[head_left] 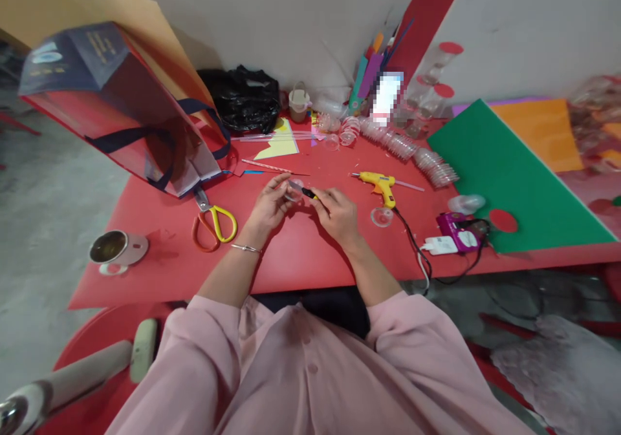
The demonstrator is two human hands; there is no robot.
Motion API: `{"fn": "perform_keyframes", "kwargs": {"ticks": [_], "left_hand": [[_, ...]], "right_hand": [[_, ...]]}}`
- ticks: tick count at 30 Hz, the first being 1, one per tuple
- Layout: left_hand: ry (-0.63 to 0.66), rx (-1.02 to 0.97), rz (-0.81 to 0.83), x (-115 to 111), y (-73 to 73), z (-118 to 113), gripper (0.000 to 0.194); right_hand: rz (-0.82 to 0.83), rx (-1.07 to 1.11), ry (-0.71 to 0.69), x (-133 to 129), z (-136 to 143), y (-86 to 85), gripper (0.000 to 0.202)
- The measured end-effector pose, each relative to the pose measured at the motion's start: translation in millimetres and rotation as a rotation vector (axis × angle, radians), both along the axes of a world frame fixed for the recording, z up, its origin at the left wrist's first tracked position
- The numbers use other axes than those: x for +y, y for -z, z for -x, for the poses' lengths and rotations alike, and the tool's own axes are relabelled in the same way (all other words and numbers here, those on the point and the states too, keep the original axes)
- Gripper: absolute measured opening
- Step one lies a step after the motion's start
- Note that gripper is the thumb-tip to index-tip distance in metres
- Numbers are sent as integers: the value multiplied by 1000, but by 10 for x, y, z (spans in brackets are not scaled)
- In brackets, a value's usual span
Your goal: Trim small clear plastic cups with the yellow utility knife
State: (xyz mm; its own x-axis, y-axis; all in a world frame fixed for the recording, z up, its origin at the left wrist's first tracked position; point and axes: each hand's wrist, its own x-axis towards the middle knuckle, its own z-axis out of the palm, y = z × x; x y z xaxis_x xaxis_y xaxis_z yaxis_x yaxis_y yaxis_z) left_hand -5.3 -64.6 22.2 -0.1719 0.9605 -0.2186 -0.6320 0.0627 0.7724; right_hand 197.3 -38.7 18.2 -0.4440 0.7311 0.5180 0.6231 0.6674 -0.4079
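My left hand (270, 203) is closed on a small clear plastic cup (294, 191), held over the red table (301, 254). In my right hand (338, 214) is a utility knife (309, 193) with a black and yellow handle; its blade points left and overlaps the cup. Whether the blade cuts into the plastic I cannot tell. To the right lies a yellow hot glue gun (381, 185) with a clear glue stick in its back, and a clear round lid or cup (381, 216) sits just below it. Scissors (213, 222) with red and yellow handles rest left of my left hand.
A mug of drink (119, 249) stands near the left edge, by a tall paper bag (121, 112). Nested plastic cups (412, 147) line the back right. A purple power adapter (460, 231) with cords and a green sheet (514, 183) lie right. A phone (387, 95) leans behind.
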Motion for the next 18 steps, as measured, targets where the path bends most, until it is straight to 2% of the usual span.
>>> {"fn": "perform_keyframes", "kwargs": {"ticks": [6,13,18], "left_hand": [[-18,-78,-56,24,43,52,33],[-63,-32,-41,8,-11,27,32],[-69,-21,-21,8,-6,19,30]], "right_hand": [[-12,32,7,60,-28,44,38],[-39,24,-80,25,-24,23,36],[-52,4,-69,38,-24,22,36]]}}
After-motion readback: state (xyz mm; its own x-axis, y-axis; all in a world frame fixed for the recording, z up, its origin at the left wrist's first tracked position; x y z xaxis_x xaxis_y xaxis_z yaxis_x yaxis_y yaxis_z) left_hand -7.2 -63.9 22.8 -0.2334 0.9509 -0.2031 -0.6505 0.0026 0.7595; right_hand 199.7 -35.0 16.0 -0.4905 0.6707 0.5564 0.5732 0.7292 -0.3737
